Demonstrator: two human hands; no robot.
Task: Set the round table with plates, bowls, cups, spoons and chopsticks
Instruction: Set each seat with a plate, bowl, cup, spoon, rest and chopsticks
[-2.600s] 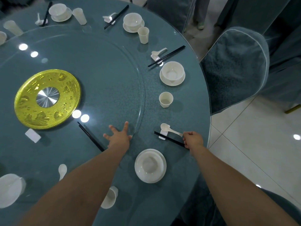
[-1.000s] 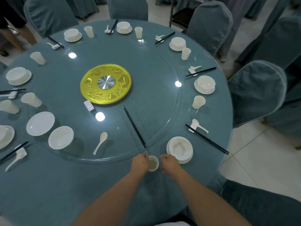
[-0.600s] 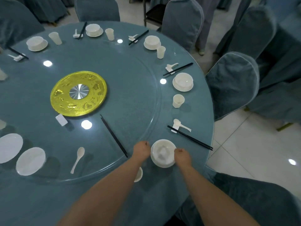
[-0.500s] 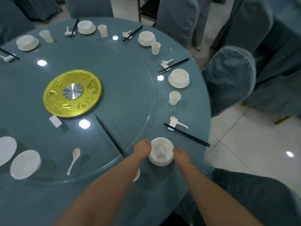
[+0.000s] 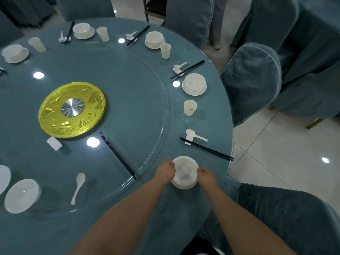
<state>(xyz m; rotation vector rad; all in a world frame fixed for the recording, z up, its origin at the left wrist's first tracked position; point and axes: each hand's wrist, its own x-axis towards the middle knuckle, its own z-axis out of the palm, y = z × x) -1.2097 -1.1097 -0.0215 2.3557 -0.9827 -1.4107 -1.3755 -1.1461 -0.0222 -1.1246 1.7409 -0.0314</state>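
A white bowl point(image 5: 184, 171) sits on a small white plate point(image 5: 184, 186) near the table's front right edge. My left hand point(image 5: 165, 172) holds the bowl's left side with curled fingers. My right hand point(image 5: 206, 175) holds its right side the same way. Just beyond lie black chopsticks point(image 5: 206, 149) and a white spoon point(image 5: 195, 135) on a rest, then a white cup point(image 5: 190, 107). On the glass turntable point(image 5: 147, 100) lie loose chopsticks point(image 5: 117, 155), a loose spoon point(image 5: 78, 186) and a spare bowl point(image 5: 22, 197).
A gold disc point(image 5: 71, 109) marks the turntable's centre, with a white rest point(image 5: 53, 143) beside it. Set places ring the far rim, such as a bowl on a plate point(image 5: 194, 84). Covered chairs point(image 5: 250, 81) stand to the right, and one point(image 5: 285, 218) is close by my right arm.
My right hand left the chopsticks and my left hand left the turntable. Both went to a cup, then moved right to the bowl, where they have stayed for the last half second.
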